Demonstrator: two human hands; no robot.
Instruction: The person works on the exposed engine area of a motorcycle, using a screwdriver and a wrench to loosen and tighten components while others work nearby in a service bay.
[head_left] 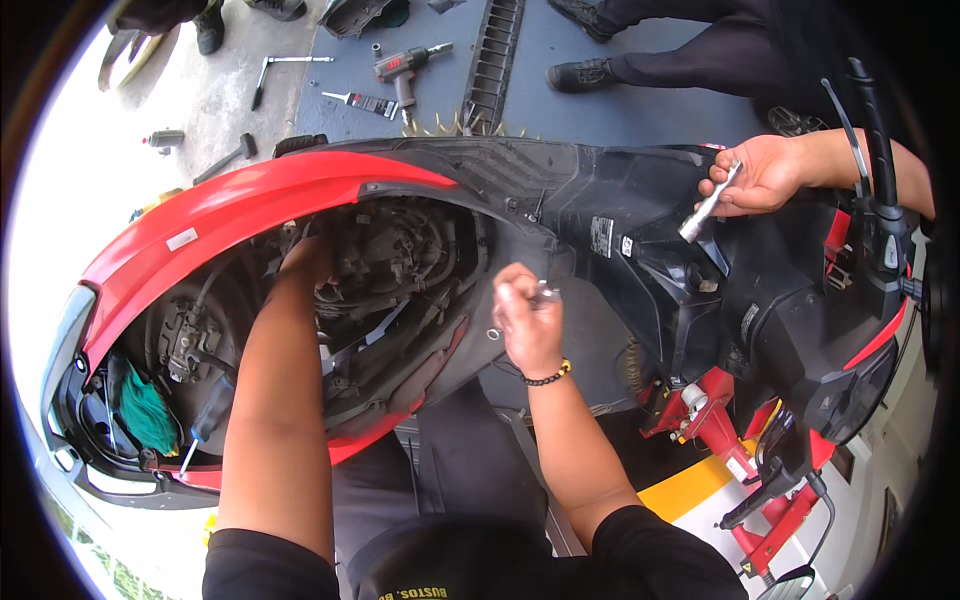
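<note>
The fingers of the right hand [532, 325] are clenched around a small metal tool [546, 293], its shiny end showing beside the index finger and a ring-shaped end poking out on the other side of the fist. Blur hides its exact shape. This hand is raised over the grey inner side of a red and black scooter [270, 196], and a beaded bracelet [546, 374] circles its wrist. The left hand [316, 262] reaches down into the scooter's open body, among the hoses and metal parts of the engine [395, 247]; its fingers are mostly hidden in shadow, so I cannot tell whether they grip anything.

Left of that forearm, a screwdriver [213, 410] with a dark handle leans inside the body, tip toward the lower rim, near a bunched green cloth [148, 408] in the tail end.

At the upper right, a co-worker's hand [765, 174] holds a silver socket tool [712, 204] at a slant above the scooter's black panels. Beyond the scooter, on the floor [340, 60], lie an impact wrench [398, 68], a dark tube [366, 104] with a pale nozzle, an angled handle tool [265, 75] and a black-headed hammer [232, 157]. A red metal stand [718, 430] is at the lower right.
</note>
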